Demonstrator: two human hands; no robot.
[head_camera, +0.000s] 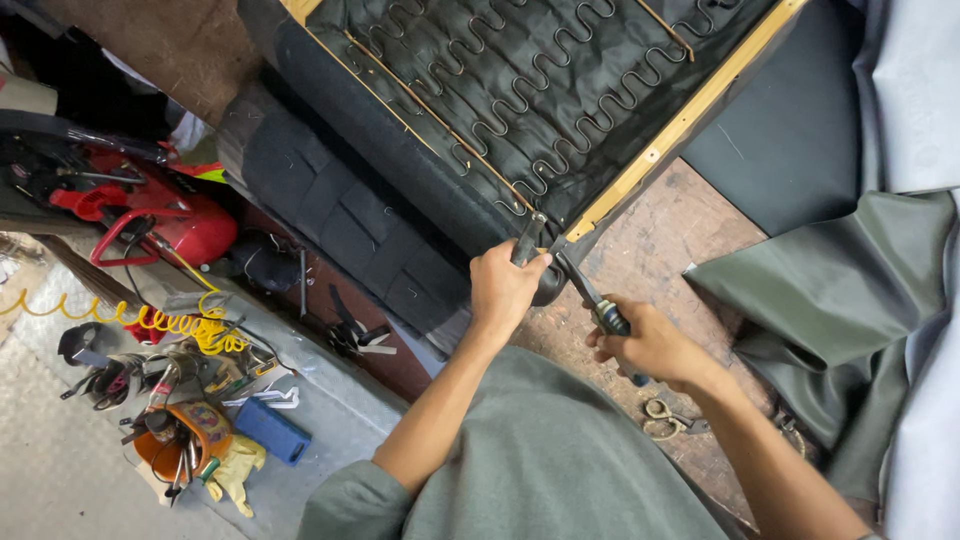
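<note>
While the left hand pinches black fabric, the right hand's grip clasps a tool pointing up-left.

Setting: upholstery workshop. Evidence: upturned seat frame with zigzag springs and bare wood rail on a scarred wooden workbench; loose grey-green covering material; hand tools heaped on floor; yellow coiled air hose; red machine

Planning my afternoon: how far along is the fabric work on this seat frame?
Black fabric already covers the zigzag springs. In hand: left hand pinches a fabric flap at the wooden frame's corner; right hand works a dark-handled tool there. Grey-green vinyl sheet lies loose.
</note>
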